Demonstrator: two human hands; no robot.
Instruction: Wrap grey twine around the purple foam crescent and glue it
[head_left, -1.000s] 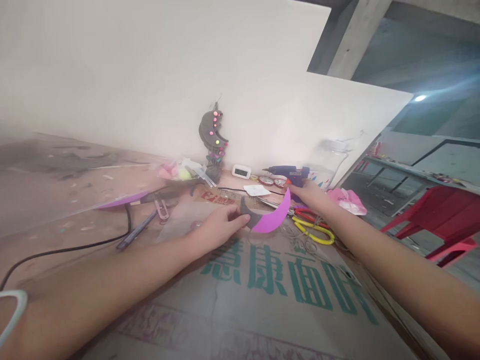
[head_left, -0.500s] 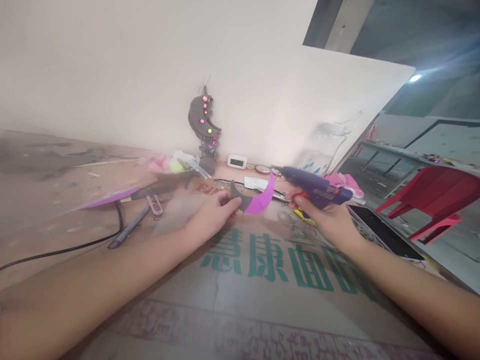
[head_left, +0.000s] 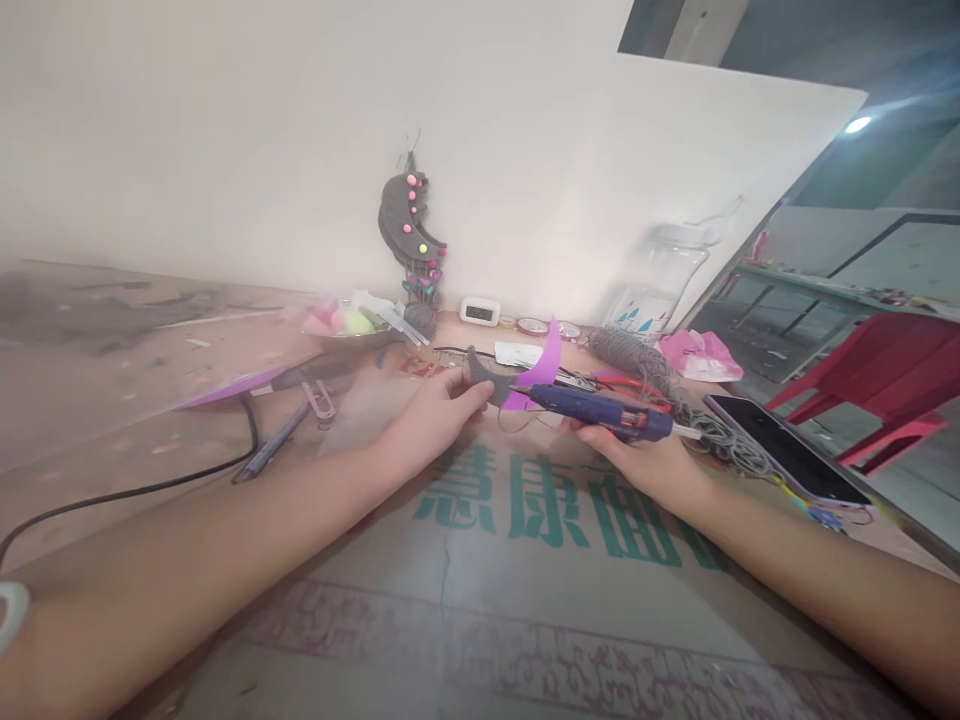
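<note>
Between the thumb and fingers of my left hand (head_left: 442,405) is a crescent-shaped felt piece (head_left: 541,368), dark grey at the left and purple at the right. My right hand (head_left: 634,455) is wrapped round a blue hot glue gun (head_left: 600,410), with a pale glue stick poking out of its back. The gun's nozzle points left and lies over the crescent, near where grey meets purple; whether it touches cannot be made out. A thin dark loop hangs below the crescent.
A decorated grey moon (head_left: 401,220) hangs on the wall. Around the table lie a bowl of pom-poms (head_left: 341,340), a small clock (head_left: 480,312), grey yarn (head_left: 637,358), a phone (head_left: 787,448), a clear jar (head_left: 660,270) and a black cable (head_left: 135,492). A red chair (head_left: 874,375) stands right.
My right hand has brought the glue gun left and down, so its nozzle now overlaps the crescent. My left hand keeps its hold. The camera view has shifted slightly.
</note>
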